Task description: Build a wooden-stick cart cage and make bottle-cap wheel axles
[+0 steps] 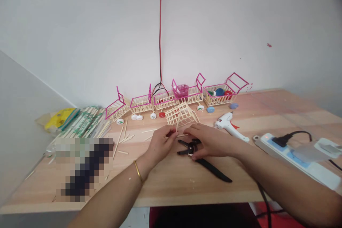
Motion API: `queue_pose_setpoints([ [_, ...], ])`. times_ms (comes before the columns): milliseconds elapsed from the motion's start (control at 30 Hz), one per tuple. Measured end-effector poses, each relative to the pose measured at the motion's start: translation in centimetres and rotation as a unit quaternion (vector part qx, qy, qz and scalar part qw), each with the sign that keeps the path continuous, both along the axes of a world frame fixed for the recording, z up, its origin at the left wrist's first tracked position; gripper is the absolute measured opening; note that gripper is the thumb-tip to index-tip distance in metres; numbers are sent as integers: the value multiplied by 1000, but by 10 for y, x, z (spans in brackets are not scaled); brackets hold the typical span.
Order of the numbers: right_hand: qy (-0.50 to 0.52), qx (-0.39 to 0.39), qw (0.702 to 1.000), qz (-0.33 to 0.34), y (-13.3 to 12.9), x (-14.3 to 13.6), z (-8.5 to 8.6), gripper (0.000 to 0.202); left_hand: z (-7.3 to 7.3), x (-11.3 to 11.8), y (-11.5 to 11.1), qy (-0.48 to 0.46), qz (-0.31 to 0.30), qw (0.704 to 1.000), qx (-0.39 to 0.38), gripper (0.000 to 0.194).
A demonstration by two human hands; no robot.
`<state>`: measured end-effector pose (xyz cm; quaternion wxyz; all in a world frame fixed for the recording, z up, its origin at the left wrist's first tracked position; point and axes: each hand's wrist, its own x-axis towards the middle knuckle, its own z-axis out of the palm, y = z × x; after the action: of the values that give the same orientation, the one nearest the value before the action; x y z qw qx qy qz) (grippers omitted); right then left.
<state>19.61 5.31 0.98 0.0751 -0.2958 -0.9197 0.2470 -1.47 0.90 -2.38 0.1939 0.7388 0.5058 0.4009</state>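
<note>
Forearms (114,188) reach forward; the left hand (161,144) pinches a stick (177,124), its far end pointing at the lattice (173,114) just beyond. Right hand (211,140), thumb and fingers apart, is nearer the cutters (213,170), slanting beneath it, blades leftward.

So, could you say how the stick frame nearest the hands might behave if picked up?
The stick frame would probably feel light, being mostly open lattice. Its slender build suggests it could crack if squeezed hard.

1 head-worn view, looking forward and down, fairly close
</note>
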Motion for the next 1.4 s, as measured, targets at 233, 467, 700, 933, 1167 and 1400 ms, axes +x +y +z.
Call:
queue_pose_setpoints([
  [233, -65, 83, 993, 51, -5, -1, -7, 72, -1, 0, 0, 15, 0, 1000, -24, 18],
  [467, -119, 62, 987, 88, -8, 10, 2, 55, -2, 1, 1, 31, 1, 999, -19, 15],
  [700, -172, 67, 982, 49, -1, 18, 8, 64, -1, 0, 1, 34, 2, 999, -17, 14],
  [933, -138, 57, 988, 31, 0, 17, 7, 50, -2, 1, 1, 27, -5, 1000, -15, 12],
  [1167, -72, 33, 996, -36, 2, 11, 7, 25, -1, 2, 0, 12, -21, 999, -35, 11],
  [1400, 87, -31, 994, -52, -6, -4, 12, 18, -3, 3, -1, 18, -46, 997, -60, 16],
])
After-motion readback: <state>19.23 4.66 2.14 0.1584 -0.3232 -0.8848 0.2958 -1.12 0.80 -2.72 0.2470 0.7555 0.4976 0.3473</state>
